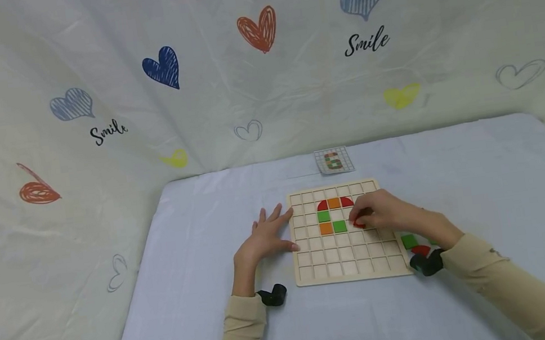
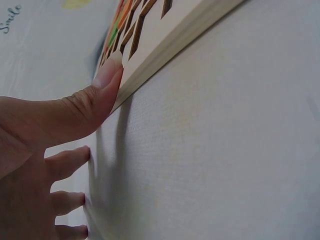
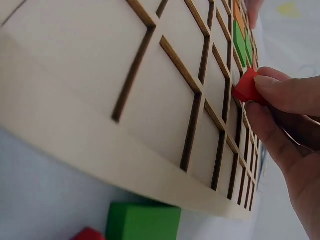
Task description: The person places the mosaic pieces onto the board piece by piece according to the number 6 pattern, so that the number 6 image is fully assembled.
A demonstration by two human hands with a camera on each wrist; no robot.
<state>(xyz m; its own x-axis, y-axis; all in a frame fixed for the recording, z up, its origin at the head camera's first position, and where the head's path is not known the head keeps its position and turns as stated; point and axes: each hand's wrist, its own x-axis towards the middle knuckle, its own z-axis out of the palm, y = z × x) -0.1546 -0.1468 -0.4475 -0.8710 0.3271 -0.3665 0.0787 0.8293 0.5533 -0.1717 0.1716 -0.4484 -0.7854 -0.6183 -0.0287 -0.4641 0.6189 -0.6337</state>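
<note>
A wooden grid board (image 1: 316, 272) lies on the table, with red, orange and green pieces set in its upper middle cells. My right hand (image 1: 382, 212) pinches a red block (image 3: 246, 87) between thumb and fingers, just above the cells right of a green square (image 1: 339, 226). In the right wrist view the block is tilted over the grid. My left hand (image 1: 265, 239) is spread flat at the board's left edge, its thumb (image 2: 107, 75) against the rim and the other fingers straight.
Right of the board, partly behind the right wrist, lie a green block (image 1: 409, 241), a red curved piece (image 1: 421, 250) and other pieces. A printed pattern card (image 1: 334, 160) rests behind the board. Both wrists wear black cameras. A white cloth with hearts hangs behind the table.
</note>
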